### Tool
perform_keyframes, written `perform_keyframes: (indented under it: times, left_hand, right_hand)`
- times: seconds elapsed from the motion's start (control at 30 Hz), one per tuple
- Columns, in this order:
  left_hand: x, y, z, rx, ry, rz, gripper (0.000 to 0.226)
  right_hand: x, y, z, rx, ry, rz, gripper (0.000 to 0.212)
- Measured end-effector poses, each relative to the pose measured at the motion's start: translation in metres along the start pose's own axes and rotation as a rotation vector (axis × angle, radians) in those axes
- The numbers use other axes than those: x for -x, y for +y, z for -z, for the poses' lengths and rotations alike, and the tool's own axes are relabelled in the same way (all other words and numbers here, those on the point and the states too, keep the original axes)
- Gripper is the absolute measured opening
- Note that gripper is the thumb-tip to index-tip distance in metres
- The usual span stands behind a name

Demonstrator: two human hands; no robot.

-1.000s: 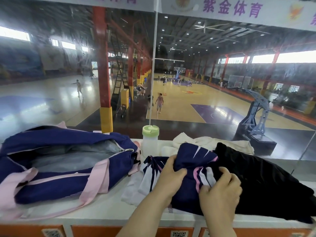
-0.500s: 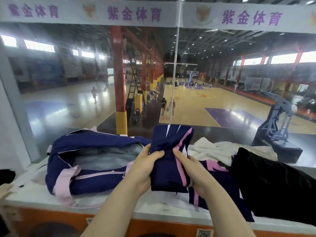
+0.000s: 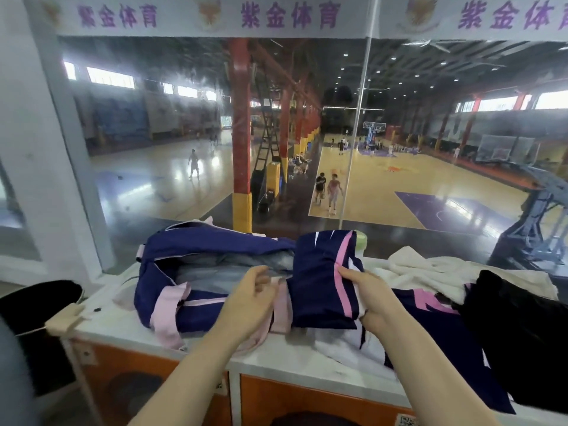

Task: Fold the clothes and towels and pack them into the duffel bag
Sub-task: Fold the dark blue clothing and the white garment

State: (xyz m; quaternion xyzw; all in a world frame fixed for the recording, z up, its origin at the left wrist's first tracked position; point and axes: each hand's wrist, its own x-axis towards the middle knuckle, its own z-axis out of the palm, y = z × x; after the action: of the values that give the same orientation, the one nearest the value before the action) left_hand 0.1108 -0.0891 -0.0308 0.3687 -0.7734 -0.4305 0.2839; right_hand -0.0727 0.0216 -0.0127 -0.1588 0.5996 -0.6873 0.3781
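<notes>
- Your left hand (image 3: 249,305) is off the folded navy garment (image 3: 322,281) now, fingers hanging loosely open and holding nothing, over the duffel bag's (image 3: 190,256) near edge.
- That navy-and-pink bag is lying unzipped on the white counter (image 3: 104,315), left of the garment.
- Black clothing (image 3: 522,333) and a white towel (image 3: 430,272) are waiting at the right.
- Your right hand (image 3: 375,299) is pinching the folded garment's right edge, holding it beside the bag's opening.
</notes>
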Motion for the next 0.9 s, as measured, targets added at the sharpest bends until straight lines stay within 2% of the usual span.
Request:
perform_keyframes:
  times: [0.07,0.13,0.23,0.33,0.4,0.47,0.53,0.6,0.7,0.77,0.83,0.9]
  left_hand:
    - [-0.012,-0.024,0.011,-0.367,0.085,-0.128,0.045]
    - [-0.015,-0.04,0.013,-0.595,0.045,-0.169,0.038]
    - [-0.011,-0.053,0.009,-0.736,-0.034,-0.236,0.034]
    - [-0.008,-0.063,0.006,-0.825,-0.005,-0.285,0.046]
    - [-0.006,-0.067,0.005,-0.789,0.058,-0.341,0.036]
    - [-0.003,-0.068,0.008,-0.72,0.044,-0.313,0.023]
    - [-0.003,-0.073,0.013,-0.683,-0.028,-0.296,0.034]
    - [-0.006,-0.076,0.021,-0.602,-0.105,-0.286,0.039]
    - [-0.012,-0.066,0.038,-0.429,-0.192,-0.162,0.028]
    - [-0.023,-0.056,0.048,-0.399,-0.072,-0.103,0.02]
    - [-0.04,-0.048,0.052,-0.425,0.14,-0.097,0.018]
    - [-0.065,-0.046,0.047,-0.36,0.2,-0.159,0.011]
  right_hand:
    - [-0.01,-0.004,-0.003,0.005,-0.002,-0.027,0.035]
    - [-0.015,-0.006,-0.014,0.013,-0.028,-0.058,0.034]
    - [-0.021,-0.005,-0.044,-0.002,-0.108,-0.114,0.033]
    - [-0.034,0.006,-0.079,0.048,-0.117,-0.154,0.024]
    - [-0.042,0.013,-0.098,0.155,-0.105,-0.193,0.033]
    - [-0.05,0.02,-0.112,0.238,-0.088,-0.204,0.027]
    - [-0.062,0.026,-0.12,0.312,-0.043,-0.194,0.019]
    - [-0.075,0.032,-0.124,0.394,-0.014,-0.167,0.022]
    - [-0.085,0.038,-0.126,0.55,-0.04,-0.068,0.032]
    - [-0.083,0.039,-0.127,0.655,-0.031,0.011,0.031]
    - [-0.085,0.042,-0.125,0.684,-0.018,0.06,0.029]
    - [-0.088,0.045,-0.125,0.654,0.001,0.084,0.028]
